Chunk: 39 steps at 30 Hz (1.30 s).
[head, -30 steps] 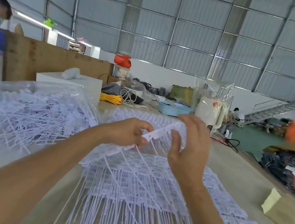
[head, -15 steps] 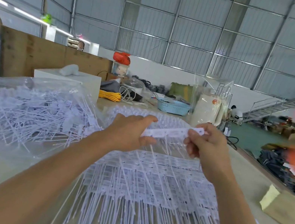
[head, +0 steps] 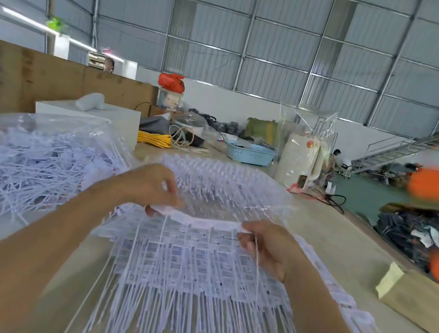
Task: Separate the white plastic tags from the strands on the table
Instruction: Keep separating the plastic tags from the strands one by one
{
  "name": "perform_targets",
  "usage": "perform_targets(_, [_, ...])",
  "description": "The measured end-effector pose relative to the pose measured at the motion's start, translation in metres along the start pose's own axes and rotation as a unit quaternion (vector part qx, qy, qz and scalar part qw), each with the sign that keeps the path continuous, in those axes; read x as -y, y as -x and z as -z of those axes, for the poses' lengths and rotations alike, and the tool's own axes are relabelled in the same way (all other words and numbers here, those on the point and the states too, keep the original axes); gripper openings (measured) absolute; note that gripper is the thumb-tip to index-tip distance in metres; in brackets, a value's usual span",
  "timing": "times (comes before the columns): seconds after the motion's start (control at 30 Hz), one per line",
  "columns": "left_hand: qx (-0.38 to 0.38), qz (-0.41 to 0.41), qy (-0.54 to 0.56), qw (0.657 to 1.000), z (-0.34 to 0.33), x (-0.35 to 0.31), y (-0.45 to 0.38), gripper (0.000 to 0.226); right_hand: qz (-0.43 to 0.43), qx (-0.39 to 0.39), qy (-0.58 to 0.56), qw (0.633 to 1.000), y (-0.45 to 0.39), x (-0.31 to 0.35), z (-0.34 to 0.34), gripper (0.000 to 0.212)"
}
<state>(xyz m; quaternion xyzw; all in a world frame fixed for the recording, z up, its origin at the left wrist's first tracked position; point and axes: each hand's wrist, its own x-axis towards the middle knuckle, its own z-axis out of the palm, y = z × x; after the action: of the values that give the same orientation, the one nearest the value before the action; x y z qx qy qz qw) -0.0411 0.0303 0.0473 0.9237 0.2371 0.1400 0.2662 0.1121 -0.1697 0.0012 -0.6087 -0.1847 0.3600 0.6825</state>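
Both forearms are bare to the frame edge, with no sleeves, gloves or jewellery visible.

I see a pale table bearing stacked white tag strips, a bagged heap, a blue basket.

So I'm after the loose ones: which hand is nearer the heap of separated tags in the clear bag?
Left. The left hand sits just right of the heap of separated tags; the right hand is farther right, holding the strip's other end.
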Motion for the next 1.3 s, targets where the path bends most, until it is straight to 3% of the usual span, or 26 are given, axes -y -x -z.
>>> perform_targets(0.07, [-0.012,-0.029,-0.169,0.985,-0.018,-0.001,-0.003,0.016,0.022,0.001,0.065,0.998,-0.002,-0.009,-0.002,0.009])
perform_targets(0.1, [-0.019,-0.057,-0.184,0.981,-0.029,-0.005,-0.004,0.019,0.033,0.009,0.067,0.997,-0.002,-0.01,-0.004,0.011])
perform_targets(0.2, [0.019,-0.134,-0.114,0.984,-0.062,-0.023,-0.006,0.041,0.089,0.023,0.069,0.993,0.003,-0.007,-0.011,0.014])
perform_targets(0.33, [0.025,-0.126,0.006,0.992,-0.091,-0.032,-0.005,0.049,0.149,0.037,0.194,0.969,0.012,-0.004,-0.013,0.014])
perform_targets(0.53, [-0.06,-0.151,0.032,0.986,-0.094,-0.029,-0.002,0.047,0.228,0.055,0.449,0.862,0.017,0.0,-0.012,0.018])
perform_targets(0.7, [-0.072,-0.154,0.017,0.985,-0.092,-0.032,0.003,0.048,0.274,0.097,0.452,0.843,0.014,-0.001,-0.01,0.016])
perform_targets(0.83, [-0.044,-0.128,0.036,0.99,-0.094,-0.034,0.004,0.048,0.344,0.035,0.525,0.778,0.007,-0.002,-0.012,0.013])
perform_targets(0.9, [-0.014,-0.1,0.168,0.981,-0.091,-0.036,0.004,0.048,0.385,0.016,0.502,0.774,0.011,0.0,-0.016,0.006])
perform_targets(0.97, [0.02,-0.058,0.307,0.95,-0.082,-0.034,0.003,0.044,0.432,-0.025,0.446,0.784,0.015,0.006,-0.013,0.011])
perform_targets(1.03, [0.028,-0.05,0.325,0.944,-0.075,-0.025,0.003,0.044,0.472,-0.108,0.345,0.804,0.018,0.017,0.0,0.018])
perform_targets(1.1, [0.003,-0.073,0.274,0.959,-0.075,-0.018,0.002,0.045,0.453,-0.168,0.189,0.855,0.02,0.026,0.018,0.021])
perform_targets(1.17, [-0.004,-0.095,0.245,0.965,-0.08,-0.018,0.002,0.045,0.371,-0.162,-0.021,0.914,0.02,0.028,0.03,0.021])
perform_targets(1.2, [0.006,-0.098,0.24,0.966,-0.083,-0.019,0.002,0.044,0.331,-0.137,-0.111,0.927,0.02,0.028,0.034,0.022])
perform_targets(1.3, [0.041,-0.076,0.236,0.968,-0.085,-0.02,-0.002,0.035,0.258,-0.032,-0.168,0.951,0.017,0.027,0.032,0.019])
